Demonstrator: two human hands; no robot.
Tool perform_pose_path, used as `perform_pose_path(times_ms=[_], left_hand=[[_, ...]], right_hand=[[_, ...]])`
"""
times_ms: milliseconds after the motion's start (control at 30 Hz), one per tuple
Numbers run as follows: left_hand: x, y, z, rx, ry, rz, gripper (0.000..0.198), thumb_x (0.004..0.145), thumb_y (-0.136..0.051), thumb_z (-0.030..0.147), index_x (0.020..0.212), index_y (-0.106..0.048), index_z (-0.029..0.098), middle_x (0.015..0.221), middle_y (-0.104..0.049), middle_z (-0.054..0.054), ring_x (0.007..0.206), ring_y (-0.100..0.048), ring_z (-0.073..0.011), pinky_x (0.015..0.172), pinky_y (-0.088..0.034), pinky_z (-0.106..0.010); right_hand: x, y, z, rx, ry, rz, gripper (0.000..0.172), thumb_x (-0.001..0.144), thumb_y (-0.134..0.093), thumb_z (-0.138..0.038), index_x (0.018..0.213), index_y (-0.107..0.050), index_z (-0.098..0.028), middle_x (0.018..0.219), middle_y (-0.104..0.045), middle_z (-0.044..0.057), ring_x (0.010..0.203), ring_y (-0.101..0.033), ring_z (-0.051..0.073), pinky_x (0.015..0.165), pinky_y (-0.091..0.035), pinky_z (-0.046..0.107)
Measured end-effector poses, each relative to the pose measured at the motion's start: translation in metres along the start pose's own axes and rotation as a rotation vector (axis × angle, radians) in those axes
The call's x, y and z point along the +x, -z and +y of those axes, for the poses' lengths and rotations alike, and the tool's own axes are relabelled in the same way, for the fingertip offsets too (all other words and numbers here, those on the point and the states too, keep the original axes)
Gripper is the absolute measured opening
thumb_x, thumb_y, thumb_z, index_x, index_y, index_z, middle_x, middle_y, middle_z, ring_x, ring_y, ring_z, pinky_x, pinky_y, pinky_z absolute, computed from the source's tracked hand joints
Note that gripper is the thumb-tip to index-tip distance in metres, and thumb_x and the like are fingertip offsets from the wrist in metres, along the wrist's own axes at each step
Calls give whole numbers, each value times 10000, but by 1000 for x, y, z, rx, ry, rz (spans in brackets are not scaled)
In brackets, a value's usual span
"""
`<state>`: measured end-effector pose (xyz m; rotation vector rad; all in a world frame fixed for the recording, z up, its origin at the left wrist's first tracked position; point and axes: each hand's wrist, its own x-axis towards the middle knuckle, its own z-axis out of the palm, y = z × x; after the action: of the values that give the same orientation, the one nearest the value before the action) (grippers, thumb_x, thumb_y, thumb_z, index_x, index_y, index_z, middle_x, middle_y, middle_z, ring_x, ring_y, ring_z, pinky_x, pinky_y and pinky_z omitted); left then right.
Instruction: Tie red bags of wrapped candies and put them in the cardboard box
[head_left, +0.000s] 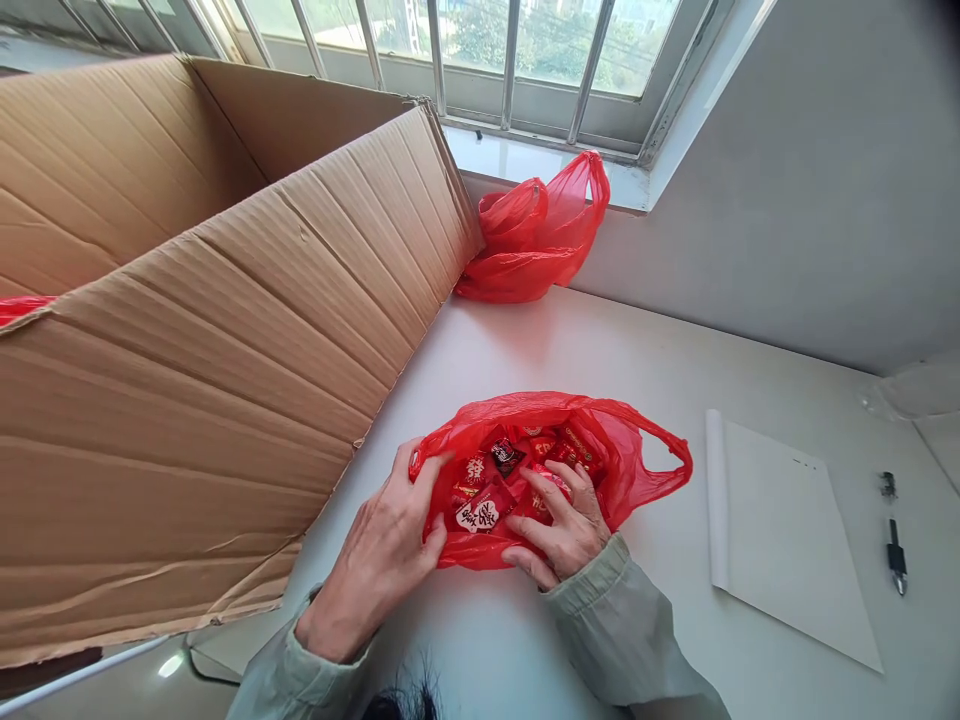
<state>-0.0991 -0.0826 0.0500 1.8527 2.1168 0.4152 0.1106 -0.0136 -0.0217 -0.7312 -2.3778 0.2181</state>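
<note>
A red plastic bag lies open on the white table, its handle loop spread to the right. Inside are several small wrapped packets, mostly red; one with white lettering faces up, and a dark one lies behind it. My left hand holds the bag's left rim, with some fingertips hidden by the plastic. Reaching into the bag, my right hand has its fingers spread over the packets and touches a red one.
A large open cardboard box takes up the left side. Another red plastic bag sits by the barred window. To the right are a white pad with a rolled edge and a pen beside its cap.
</note>
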Motion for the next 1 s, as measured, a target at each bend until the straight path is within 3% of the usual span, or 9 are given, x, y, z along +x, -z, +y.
perform_pose_path(times_ms=[133,267,333,500,633,733,833,900,1000], left_hand=[[0,-2,0,20,-23,-11,652,753,-438,32,1367,-318,214,1307,-432,-129,1111,-587,-271,882,-540,-396],[0,-5,-2,47,-46,-8,766,738,-438,28,1444,-210,220,1343,-418,-143,1042,-623,-255,830,-559,-362],[-1,-7,-4,54,-47,7,792,743,-427,27,1466,-172,227,1356,-409,-148,1010,-637,-247,803,-565,-353],[-2,-8,-4,44,-42,23,834,745,-419,21,1494,-117,229,1348,-411,-157,1022,-637,-267,804,-565,-374],[-2,-9,-2,40,-52,25,847,742,-419,22,1500,-102,228,1354,-409,-161,968,-650,-257,792,-565,-378],[-1,-9,-3,36,-65,39,860,740,-422,20,1501,-86,236,1353,-414,-156,938,-657,-242,781,-568,-360],[-1,-10,-4,22,-77,42,857,742,-413,12,1500,-87,246,1364,-410,-145,1007,-644,-248,805,-567,-349],[-1,-11,-5,13,-82,41,860,744,-410,11,1501,-83,256,1390,-390,-137,1060,-626,-253,826,-564,-347],[0,-14,-9,19,-90,48,873,739,-407,5,1501,-74,273,1436,-348,-130,1074,-620,-248,834,-561,-345]], right_hand=[[1,-5,-4,-6,9,46,427,912,-427,-540,832,-729,-248,1184,-642,104,1216,-458,313,1083,-283,553],[5,-17,-18,15,49,122,562,960,-247,-559,1122,-684,-245,1235,-648,66,1243,-475,274,1128,-225,523],[6,-20,-22,16,88,120,594,961,-209,-574,1171,-661,-250,1274,-631,55,1282,-456,263,1143,-188,519],[5,-18,-17,10,67,71,571,978,-221,-525,936,-712,-237,1130,-701,47,1281,-462,258,1152,-138,538],[2,-17,-16,-14,12,25,591,966,-200,-551,903,-701,-243,1120,-691,55,1261,-464,289,1125,-172,568],[3,-16,-20,-22,12,-2,532,957,-264,-543,942,-698,-237,1143,-675,69,1232,-471,296,1117,-186,579],[9,-16,-25,-16,-1,-5,340,949,-399,-413,1046,-678,-245,1129,-675,44,1190,-485,267,1131,-186,546],[17,-19,-29,-22,-12,17,241,923,-475,-282,1062,-671,-262,1026,-690,21,1102,-513,228,1134,-202,509],[34,-32,-35,-89,1,95,171,879,-542,-183,896,-688,-271,799,-649,8,901,-509,191,1091,-276,453]])
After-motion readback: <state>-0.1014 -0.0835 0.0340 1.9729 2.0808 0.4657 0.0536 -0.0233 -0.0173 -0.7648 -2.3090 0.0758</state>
